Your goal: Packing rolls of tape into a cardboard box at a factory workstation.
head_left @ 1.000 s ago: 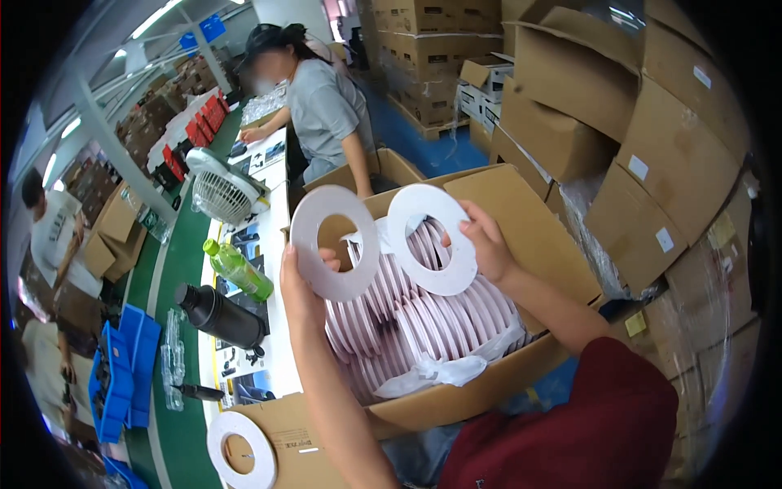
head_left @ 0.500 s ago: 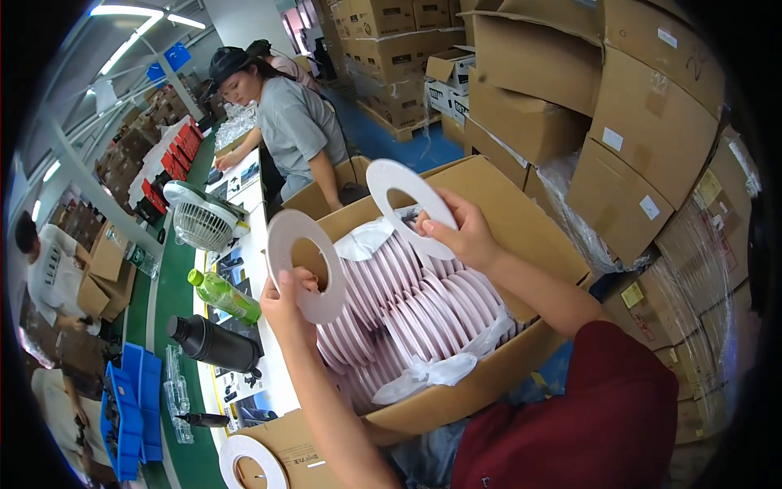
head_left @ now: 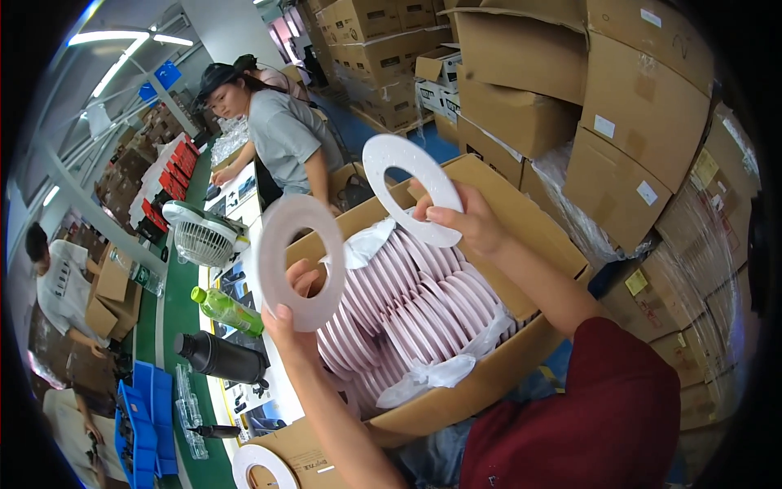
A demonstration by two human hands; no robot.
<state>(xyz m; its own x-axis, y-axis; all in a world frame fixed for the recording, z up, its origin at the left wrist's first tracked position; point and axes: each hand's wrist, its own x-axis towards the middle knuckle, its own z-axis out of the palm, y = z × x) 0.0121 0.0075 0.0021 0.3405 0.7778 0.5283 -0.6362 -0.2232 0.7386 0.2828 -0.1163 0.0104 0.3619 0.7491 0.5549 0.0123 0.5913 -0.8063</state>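
My left hand point(head_left: 289, 318) grips a flat white ring point(head_left: 273, 257) by its lower edge, some fingers showing through the hole. The ring is slightly blurred. Higher and to the right, my right hand point(head_left: 472, 220) pinches a second white ring point(head_left: 383, 159) between thumb and fingers at its right edge. Both rings are tilted and apart from each other, held over an open cardboard box point(head_left: 481, 391). Inside it, many similar rings point(head_left: 415, 314) stand on edge in packed rows, with white plastic wrapping point(head_left: 428, 371) around them.
Another white ring point(head_left: 242, 464) lies on a cardboard flap at lower left. On the bench stand a fan point(head_left: 204, 236), a green bottle point(head_left: 228, 310) and a black bottle point(head_left: 220, 357). Blue bins point(head_left: 147, 416) sit farther left. A person in grey point(head_left: 285, 130) works ahead; stacked cartons point(head_left: 643, 98) rise at right.
The ring in my left hand has turned to face the view more fully. My right hand has raised its ring slightly. The person in grey has turned their head.
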